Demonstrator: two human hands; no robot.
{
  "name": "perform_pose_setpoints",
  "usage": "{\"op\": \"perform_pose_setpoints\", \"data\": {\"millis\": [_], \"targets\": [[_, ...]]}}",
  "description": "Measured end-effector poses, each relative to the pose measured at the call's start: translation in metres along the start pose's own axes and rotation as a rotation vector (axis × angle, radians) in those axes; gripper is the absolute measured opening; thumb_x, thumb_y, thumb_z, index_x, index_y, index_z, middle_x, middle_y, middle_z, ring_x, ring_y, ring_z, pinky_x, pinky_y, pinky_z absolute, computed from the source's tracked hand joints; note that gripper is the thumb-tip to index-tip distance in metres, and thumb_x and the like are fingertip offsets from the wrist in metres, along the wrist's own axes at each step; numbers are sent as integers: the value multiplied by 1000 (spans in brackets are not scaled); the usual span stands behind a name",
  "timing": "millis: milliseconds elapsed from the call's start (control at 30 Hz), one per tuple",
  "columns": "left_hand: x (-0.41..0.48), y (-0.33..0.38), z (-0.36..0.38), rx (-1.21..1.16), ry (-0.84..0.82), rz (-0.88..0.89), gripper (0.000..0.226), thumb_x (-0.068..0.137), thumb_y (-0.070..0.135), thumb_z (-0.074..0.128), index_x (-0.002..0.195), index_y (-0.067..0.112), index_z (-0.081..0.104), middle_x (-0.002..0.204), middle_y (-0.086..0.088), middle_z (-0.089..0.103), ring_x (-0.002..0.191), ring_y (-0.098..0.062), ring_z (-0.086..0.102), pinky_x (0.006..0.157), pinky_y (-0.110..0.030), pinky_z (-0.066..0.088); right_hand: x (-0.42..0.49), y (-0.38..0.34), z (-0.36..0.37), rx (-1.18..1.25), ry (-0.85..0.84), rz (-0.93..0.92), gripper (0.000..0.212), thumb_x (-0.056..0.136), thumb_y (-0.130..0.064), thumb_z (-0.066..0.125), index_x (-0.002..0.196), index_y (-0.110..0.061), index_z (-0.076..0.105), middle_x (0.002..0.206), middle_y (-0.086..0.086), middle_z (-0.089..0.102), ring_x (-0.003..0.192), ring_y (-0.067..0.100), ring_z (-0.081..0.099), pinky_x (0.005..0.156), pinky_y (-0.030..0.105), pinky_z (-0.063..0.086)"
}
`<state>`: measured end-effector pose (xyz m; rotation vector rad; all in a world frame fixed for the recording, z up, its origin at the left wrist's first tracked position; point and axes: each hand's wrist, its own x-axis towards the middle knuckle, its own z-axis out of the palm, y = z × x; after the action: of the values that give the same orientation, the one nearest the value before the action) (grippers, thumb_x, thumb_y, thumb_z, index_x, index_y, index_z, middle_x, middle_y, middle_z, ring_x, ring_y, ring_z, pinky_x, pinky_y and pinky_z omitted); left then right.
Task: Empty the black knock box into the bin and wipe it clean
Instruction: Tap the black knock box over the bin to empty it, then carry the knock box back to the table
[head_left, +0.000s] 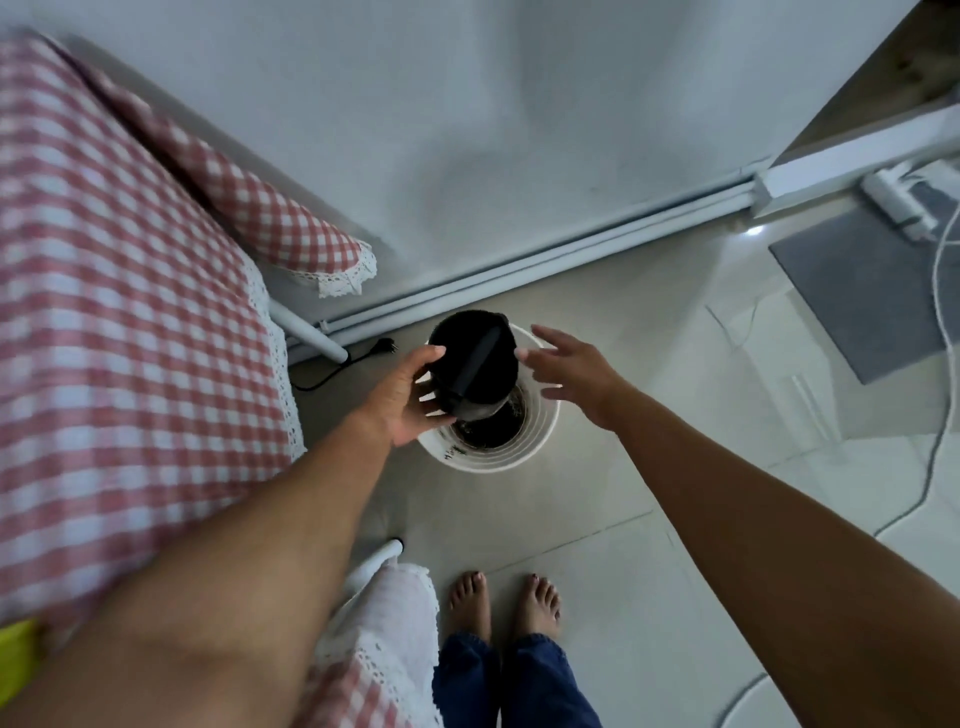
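The black knock box (470, 358), round with a bar across its mouth, hangs tilted over the white bin (540, 431) on the floor. My left hand (402, 397) grips it from the left side, fingers wrapped under its wall. My right hand (574, 371) hovers just right of the box with fingers spread, its fingertips close to the box wall; contact is unclear. Dark grounds show at the bottom of the bin.
A table with a red-and-white checked cloth (119, 312) fills the left side. A black cable (332, 371) lies near the table leg. White wall ahead. A grey mat (872, 301) and white cords lie at right. My bare feet (501, 603) stand on the tiled floor.
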<state>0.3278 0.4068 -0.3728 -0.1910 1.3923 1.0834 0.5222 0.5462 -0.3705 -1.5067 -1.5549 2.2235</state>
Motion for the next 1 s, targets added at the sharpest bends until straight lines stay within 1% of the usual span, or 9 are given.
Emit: {"op": "perform_pose_setpoints", "data": {"millis": [133,200,333,433,533,600,700,833,1000], "targets": [[-51,34,11,-6,-125,10,78,65,39,80,135,12,58,145,-20,53,131,-39,53,109,-61,40,-43,-58,0,-35,-104,-59,69,83,-33,78,145,-33,47,137,5,60,119,24,62,95,42,53],[-79,53,16,45,-163,24,79,69,39,80,139,13,56,149,-20,49,134,-41,50,108,-64,39,-66,-87,2,-39,-110,-101,65,84,-27,77,143,-34,49,135,0,63,119,19,62,97,42,51],[-143,87,25,155,-170,82,76,63,40,81,131,15,59,135,-18,56,123,-38,57,98,-59,50,-109,-137,12,-22,-118,-160,49,84,-13,75,130,-24,63,123,2,68,113,20,64,102,50,51],[-183,101,25,145,-169,125,76,66,39,80,134,15,57,143,-19,52,129,-41,53,98,-64,48,-138,-167,25,-52,-89,-182,34,84,-6,73,115,-20,70,111,3,70,103,21,67,98,54,53],[-224,106,23,94,-143,181,75,67,42,78,133,15,58,137,-20,55,124,-41,56,97,-65,49,-171,-195,44,-72,-59,-207,31,84,-5,74,112,-18,70,103,4,72,98,21,69,94,52,55],[-248,108,21,51,-116,227,75,63,44,80,129,15,59,116,-17,61,103,-34,64,87,-56,56,-187,-211,55,-69,-46,-220,28,84,-8,74,110,-19,70,100,4,74,94,20,71,91,49,58],[-283,109,11,-13,-46,317,54,66,40,78,115,19,64,95,-6,59,88,-27,64,93,-55,54,-209,-231,78,-58,-30,-231,29,84,-14,75,113,-15,71,97,6,75,87,20,73,89,47,58],[-326,110,-11,-67,32,405,40,73,40,73,109,25,66,98,0,61,88,-22,64,77,-44,58,-237,-251,117,-28,-27,-258,30,82,-13,76,112,-11,72,94,9,74,79,23,72,86,46,58],[-376,115,-52,-92,43,476,30,71,40,76,94,23,68,91,0,59,86,-20,59,85,-46,55,-269,-269,169,-17,-87,-309,31,83,-11,75,113,-7,71,91,10,70,77,24,64,69,36,52]]}}
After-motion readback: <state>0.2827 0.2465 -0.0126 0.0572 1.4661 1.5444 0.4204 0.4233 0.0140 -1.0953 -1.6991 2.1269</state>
